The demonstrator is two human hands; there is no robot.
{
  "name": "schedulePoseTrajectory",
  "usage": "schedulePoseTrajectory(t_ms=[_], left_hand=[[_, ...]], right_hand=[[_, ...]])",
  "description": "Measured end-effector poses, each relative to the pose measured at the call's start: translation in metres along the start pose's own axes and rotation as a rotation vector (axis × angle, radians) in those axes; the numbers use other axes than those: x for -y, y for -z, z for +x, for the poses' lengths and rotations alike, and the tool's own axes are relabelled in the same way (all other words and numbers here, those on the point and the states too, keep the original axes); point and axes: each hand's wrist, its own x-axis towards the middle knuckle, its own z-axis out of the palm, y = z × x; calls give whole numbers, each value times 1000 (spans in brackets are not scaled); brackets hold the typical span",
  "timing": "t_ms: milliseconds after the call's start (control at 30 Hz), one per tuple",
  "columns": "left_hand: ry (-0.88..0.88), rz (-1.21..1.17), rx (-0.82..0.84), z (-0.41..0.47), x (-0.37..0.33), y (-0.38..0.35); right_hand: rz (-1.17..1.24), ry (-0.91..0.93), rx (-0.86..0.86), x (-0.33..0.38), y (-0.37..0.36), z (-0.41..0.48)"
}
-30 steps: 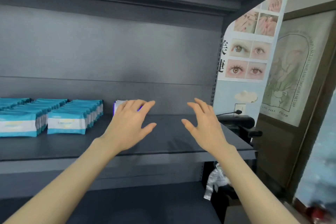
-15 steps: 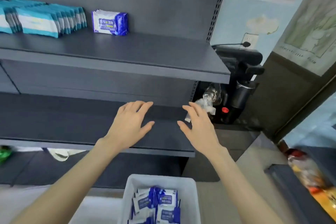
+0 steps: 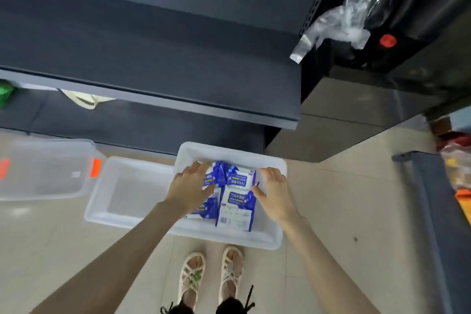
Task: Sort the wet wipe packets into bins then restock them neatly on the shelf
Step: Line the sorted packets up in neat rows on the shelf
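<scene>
Could clip the dark shelf point(image 3: 165, 58) at 12 o'clock on the lift, or shed slick wet wipe packets point(image 3: 238, 200) from a loose two-handed scoop. Below, on the floor: white bin point(image 3: 229, 236). Inside, left hand point(image 3: 190, 190) at 9 o'clock, right hand point(image 3: 276, 192) at 3, both spread, gripping nothing. Between them, the wet wipe packets: blue-and-white, glossy, overlapping untidily.

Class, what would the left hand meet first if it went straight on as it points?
The left hand would probably meet the blue wet wipe packets in the white bin; depth unclear.
</scene>
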Motion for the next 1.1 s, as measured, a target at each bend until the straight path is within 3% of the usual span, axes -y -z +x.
schedulePoseTrajectory(t_ms=[233,400,600,733,1000,1100], left_hand=[[360,-291,138,34,42,-144],[547,-396,98,60,71,-215],[818,-494,-33,90,106,-271],[843,-559,-117,104,120,-296],[897,-404,-140,111,125,-301],[908,-343,-105,110,128,-295]], right_hand=[[177,-214,205,-80,-108,45],[338,-282,193,-116,-173,74],[542,-335,35,-164,-258,109],[562,-395,-54,-174,-290,126],[369,-542,-133,-156,-275,135],[489,-527,-129,-150,-271,133]])
